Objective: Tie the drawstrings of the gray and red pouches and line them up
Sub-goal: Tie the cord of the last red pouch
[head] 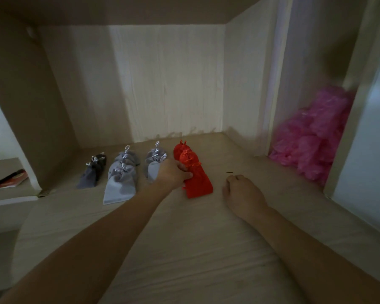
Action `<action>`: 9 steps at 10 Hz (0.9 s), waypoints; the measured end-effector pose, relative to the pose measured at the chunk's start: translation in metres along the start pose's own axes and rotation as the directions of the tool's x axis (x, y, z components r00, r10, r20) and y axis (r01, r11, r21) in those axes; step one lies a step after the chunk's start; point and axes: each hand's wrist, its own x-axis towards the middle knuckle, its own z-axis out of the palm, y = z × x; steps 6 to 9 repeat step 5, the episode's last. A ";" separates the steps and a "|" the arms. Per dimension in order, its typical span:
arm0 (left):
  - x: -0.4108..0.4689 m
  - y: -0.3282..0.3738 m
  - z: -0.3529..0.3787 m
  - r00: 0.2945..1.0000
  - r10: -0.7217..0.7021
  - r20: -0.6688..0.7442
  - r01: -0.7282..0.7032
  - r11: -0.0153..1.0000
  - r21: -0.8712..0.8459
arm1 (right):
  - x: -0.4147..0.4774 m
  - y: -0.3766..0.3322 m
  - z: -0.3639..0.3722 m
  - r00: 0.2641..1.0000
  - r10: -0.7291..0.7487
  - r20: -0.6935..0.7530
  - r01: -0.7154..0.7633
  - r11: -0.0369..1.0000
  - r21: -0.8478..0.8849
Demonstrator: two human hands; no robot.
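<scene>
Judging by the layout, the task stands in its closing stage. The shelf (pixel 184 238) of the wooden cabinet carries four columns of pouches, each running from near to far, set side by side toward the far wall. In the compartment to the right, a heap of pink bags (pixel 312 137) lies apart from the work. From the left, the columns are the dark gray pouches (pixel 90 175), the light gray pouches (pixel 120 185), the third gray column (pixel 153 170), and the red pouches (pixel 185 159) at the right end. Every gray pouch that shows its neck has it cinched, with silver drawstring loops standing above it; these appear tied and placed. The far red pouch (pixel 177 150) likewise shows a gathered neck with red loops. The near red pouch (pixel 199 183) lies in line just in front of it and partly overlaps it. The left hand (pixel 173 175) grips this pouch at its neck from the left side, fingers and thumb curled round the fabric. The neck appears gathered, but whether the knot is complete cannot be told. The right hand (pixel 242 191) rests on the shelf to the right of the red column, apart from it, fingers loosely curled with nothing visible in them. A small dark object (pixel 229 172) lies just beyond that hand; its identity cannot be told. What appears left is to seat the near red pouch squarely and release it.
</scene>
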 end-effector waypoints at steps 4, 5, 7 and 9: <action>0.002 -0.004 -0.008 0.981 0.190 -0.049 -0.138 0.848 0.512 | -0.001 -0.001 0.001 1.000 0.005 0.008 -0.005 0.999 -0.037; -0.010 -0.003 -0.022 0.963 0.256 -0.084 -0.179 0.840 0.513 | 0.000 -0.001 -0.002 0.999 0.009 0.037 -0.008 0.999 -0.033; -0.010 -0.003 -0.022 0.963 0.256 -0.084 -0.179 0.840 0.513 | 0.000 -0.001 -0.002 0.999 0.009 0.037 -0.008 0.999 -0.033; -0.010 -0.003 -0.022 0.963 0.256 -0.084 -0.179 0.840 0.513 | 0.000 -0.001 -0.002 0.999 0.009 0.037 -0.008 0.999 -0.033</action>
